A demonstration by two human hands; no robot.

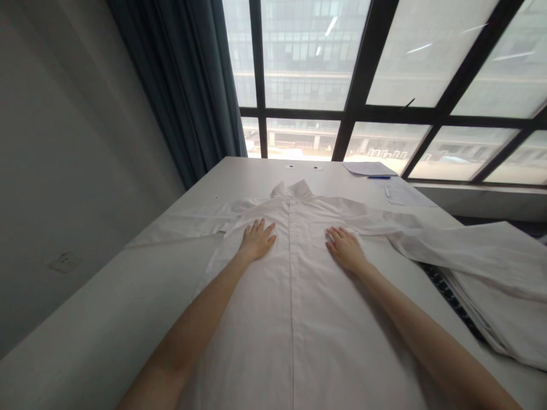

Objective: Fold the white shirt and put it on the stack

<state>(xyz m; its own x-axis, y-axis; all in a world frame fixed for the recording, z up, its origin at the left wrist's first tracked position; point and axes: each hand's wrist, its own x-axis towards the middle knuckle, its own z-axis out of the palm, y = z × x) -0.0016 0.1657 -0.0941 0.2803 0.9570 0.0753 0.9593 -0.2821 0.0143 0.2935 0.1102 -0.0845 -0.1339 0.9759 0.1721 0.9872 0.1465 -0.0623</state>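
A white long-sleeved shirt (273, 307) lies spread front-up on the table, its collar pointing toward the window. Both sleeves stretch out sideways; the right-hand one reaches over a pile of white cloth. My left hand (258, 240) rests flat on the chest beside the button placket, fingers spread. On the other side of the placket, my right hand (344, 248) lies on the chest near the pocket, palm down with its fingers stretched out. Neither hand grips the fabric. My forearms cover parts of the shirt's sides.
The white table (115, 313) runs toward the window. Papers (370, 168) and a blue pen (379, 177) lie at its far right corner. A folded white cloth pile (499, 310) sits at the right over a dark patterned item. A dark blue curtain (188, 80) hangs at the left.
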